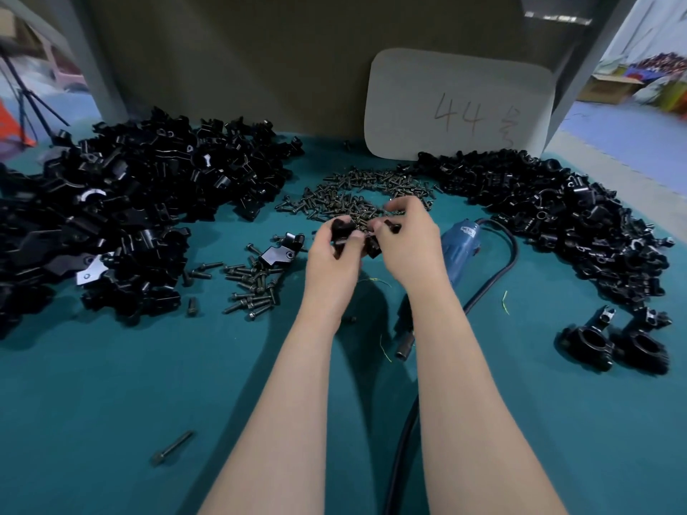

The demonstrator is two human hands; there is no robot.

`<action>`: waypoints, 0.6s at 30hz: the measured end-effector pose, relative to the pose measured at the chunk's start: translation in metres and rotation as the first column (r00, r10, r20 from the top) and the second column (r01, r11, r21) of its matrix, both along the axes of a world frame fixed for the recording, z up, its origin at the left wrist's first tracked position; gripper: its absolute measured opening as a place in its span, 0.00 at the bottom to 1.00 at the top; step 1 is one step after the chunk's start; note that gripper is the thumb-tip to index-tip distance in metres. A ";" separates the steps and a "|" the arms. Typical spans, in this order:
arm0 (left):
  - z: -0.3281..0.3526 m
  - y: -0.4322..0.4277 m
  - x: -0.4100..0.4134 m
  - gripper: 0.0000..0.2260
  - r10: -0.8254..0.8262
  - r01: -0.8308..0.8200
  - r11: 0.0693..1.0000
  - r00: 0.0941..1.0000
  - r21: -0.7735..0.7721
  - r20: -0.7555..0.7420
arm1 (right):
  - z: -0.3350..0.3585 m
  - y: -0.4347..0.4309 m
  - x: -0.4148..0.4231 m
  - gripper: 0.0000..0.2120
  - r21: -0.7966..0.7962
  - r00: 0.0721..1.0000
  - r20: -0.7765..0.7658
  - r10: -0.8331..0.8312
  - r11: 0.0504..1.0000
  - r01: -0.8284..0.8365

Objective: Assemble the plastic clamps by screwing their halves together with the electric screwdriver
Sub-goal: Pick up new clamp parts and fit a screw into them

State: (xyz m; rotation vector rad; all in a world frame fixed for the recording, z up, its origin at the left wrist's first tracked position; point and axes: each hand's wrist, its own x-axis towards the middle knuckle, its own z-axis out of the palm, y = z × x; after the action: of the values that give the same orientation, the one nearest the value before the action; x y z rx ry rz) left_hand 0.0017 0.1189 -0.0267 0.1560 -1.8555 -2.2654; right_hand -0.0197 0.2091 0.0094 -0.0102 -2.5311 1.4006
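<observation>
1. The clamp halves (344,234) are held above the tabletop (148,384), in front of the person and between both hands. The left hand (332,265) is curled round one black half. The right hand (412,250) pinches a small dark piece (392,227), probably a screw, at the halves' right edge, with another black part tucked under its fingers.
2. The electric screwdriver (461,250) lies flat on the tabletop just to the right of the clamp halves, beside and partly beneath the right wrist. Its long axis runs from the blue body, on the far side, back towards the person, with the bit end nearer the body. The right hand is plainly the closer one, so the reach would likely be short, rightward and down.
3. Directly beyond the clamp halves is the heap of loose screws (357,191). A smaller scatter of longer bolts (252,288) lies to their left.
4. Further left of the clamp halves is a large pile of black parts (130,202), and a second pile (576,217) is to their right.
5. Well to the right of the clamp halves and nearer the person stand two finished clamps (613,340).
</observation>
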 end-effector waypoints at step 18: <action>-0.001 -0.001 -0.001 0.11 0.095 -0.098 0.993 0.994 0.058 0.051 | -0.005 0.004 -0.002 0.17 -0.029 0.986 0.012 0.168 0.985 -0.167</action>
State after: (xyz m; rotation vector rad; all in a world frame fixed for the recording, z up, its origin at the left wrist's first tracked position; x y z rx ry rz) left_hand 0.0009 0.1177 -0.0273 0.3064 -1.7628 -2.2717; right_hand -0.0217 0.2128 0.0047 0.1926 -2.5747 1.5022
